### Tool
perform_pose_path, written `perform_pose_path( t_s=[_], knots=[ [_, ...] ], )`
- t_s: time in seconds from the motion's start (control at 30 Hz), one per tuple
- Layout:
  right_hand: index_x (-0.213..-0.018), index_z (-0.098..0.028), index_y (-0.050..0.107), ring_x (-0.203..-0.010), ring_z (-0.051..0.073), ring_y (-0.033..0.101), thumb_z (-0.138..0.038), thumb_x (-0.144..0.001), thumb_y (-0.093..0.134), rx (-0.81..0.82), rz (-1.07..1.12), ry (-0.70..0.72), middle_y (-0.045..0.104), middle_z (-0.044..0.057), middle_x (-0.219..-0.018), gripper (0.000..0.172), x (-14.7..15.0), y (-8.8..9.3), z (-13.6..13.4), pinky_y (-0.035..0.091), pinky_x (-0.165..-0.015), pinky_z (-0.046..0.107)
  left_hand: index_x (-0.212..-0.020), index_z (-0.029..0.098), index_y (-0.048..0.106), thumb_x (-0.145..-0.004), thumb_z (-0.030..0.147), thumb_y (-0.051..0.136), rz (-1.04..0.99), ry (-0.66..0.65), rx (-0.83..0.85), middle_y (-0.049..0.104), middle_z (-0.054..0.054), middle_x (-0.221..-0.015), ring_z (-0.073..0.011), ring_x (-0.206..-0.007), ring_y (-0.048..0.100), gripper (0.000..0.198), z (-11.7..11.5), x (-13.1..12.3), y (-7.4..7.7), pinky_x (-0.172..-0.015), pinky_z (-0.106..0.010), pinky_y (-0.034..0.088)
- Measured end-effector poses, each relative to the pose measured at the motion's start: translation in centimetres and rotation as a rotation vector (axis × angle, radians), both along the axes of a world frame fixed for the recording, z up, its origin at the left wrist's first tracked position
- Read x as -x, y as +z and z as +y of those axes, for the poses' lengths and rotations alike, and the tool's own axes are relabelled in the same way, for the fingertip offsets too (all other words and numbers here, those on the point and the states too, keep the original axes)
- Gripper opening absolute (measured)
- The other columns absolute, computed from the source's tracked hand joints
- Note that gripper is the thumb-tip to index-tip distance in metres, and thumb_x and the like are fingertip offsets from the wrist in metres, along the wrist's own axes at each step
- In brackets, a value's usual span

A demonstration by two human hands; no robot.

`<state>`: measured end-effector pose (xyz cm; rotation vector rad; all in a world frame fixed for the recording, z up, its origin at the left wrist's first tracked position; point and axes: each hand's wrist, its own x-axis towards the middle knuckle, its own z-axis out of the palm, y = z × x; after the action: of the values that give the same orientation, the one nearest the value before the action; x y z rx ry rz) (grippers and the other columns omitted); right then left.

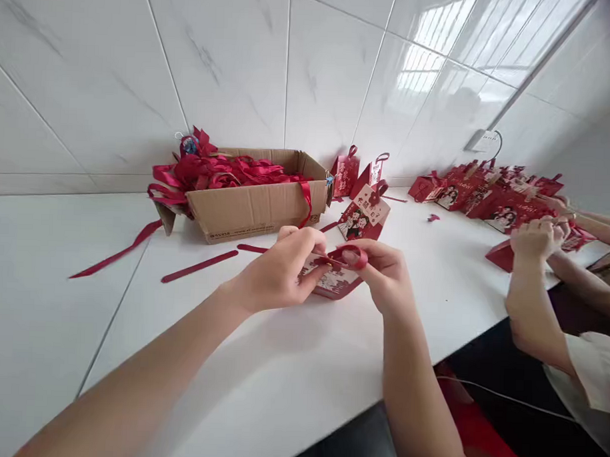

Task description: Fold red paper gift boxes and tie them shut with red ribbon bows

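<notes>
The box [337, 284] sits on the white table [290, 368] directly between the hands, in front of the cardboard carton [250, 216], with the ribbon loop [363, 257] at its top on the side nearer the right hand [387, 275]. The left hand [286, 271] is nearly closed, thumb and fingers pinching at the top edge of the box; the right hand, fingers curled, pinches the ribbon loop, though its exact fingertip contact is partly hidden.
</notes>
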<state>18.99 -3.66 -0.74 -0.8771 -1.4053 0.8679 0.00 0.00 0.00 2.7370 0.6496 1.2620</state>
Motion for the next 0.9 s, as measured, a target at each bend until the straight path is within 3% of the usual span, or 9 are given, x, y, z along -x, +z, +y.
perform_pose_path(
  t_s=[0.3,0.57,0.67,0.77,0.9],
  knots=[
    [-0.089,-0.025,0.074,-0.076,0.013,0.066,-0.027,-0.084,0.065,-0.042,-0.06,0.056,0.073,0.001,-0.082,0.01,-0.2,0.1,-0.2,0.054,-0.067,0.024,-0.098,0.021,0.043,-0.084,0.017,0.058,0.004,0.032,0.027,0.06,0.0,-0.086,-0.015,-0.081,0.053,0.021,0.0,-0.1,-0.1,-0.075,-0.027,0.043],
    [-0.097,-0.026,0.073,-0.078,0.013,0.063,-0.022,-0.087,0.061,-0.068,-0.125,0.128,0.07,0.001,-0.086,0.016,-0.5,-0.1,-0.1,0.051,-0.066,0.024,-0.104,0.022,0.044,-0.085,0.012,0.056,0.0,0.006,0.043,0.062,0.002,-0.092,-0.0122,-0.083,0.058,0.025,0.0,-0.2,0.0,-0.083,-0.028,0.04],
    [-0.1,-0.027,0.072,-0.088,0.015,0.063,-0.016,-0.086,0.06,-0.129,-0.187,0.154,0.07,0.003,-0.096,0.022,-0.9,0.0,-0.2,0.05,-0.069,0.026,-0.102,0.021,0.045,-0.085,0.013,0.054,0.002,0.018,0.051,0.062,0.002,-0.089,-0.0122,-0.078,0.057,0.021,0.0,-0.2,0.1,-0.082,-0.03,0.039],
    [-0.101,-0.028,0.072,-0.094,0.017,0.063,-0.006,-0.081,0.059,-0.205,-0.236,0.183,0.069,0.004,-0.101,0.032,-1.2,0.1,-0.2,0.049,-0.062,0.025,-0.099,0.021,0.047,-0.086,0.013,0.052,0.026,-0.005,0.071,0.061,0.003,-0.085,-0.0117,-0.077,0.057,0.016,-0.1,-0.2,0.3,-0.081,-0.03,0.038],
    [-0.1,-0.028,0.073,-0.088,0.016,0.063,0.0,-0.075,0.06,-0.264,-0.301,0.187,0.064,0.005,-0.102,0.04,-1.4,0.1,-0.1,0.046,-0.052,0.021,-0.095,0.021,0.05,-0.087,0.01,0.049,0.05,-0.045,0.088,0.061,0.004,-0.083,-0.0102,-0.076,0.057,0.014,-0.1,-0.2,0.5,-0.081,-0.03,0.035]
  ],
)
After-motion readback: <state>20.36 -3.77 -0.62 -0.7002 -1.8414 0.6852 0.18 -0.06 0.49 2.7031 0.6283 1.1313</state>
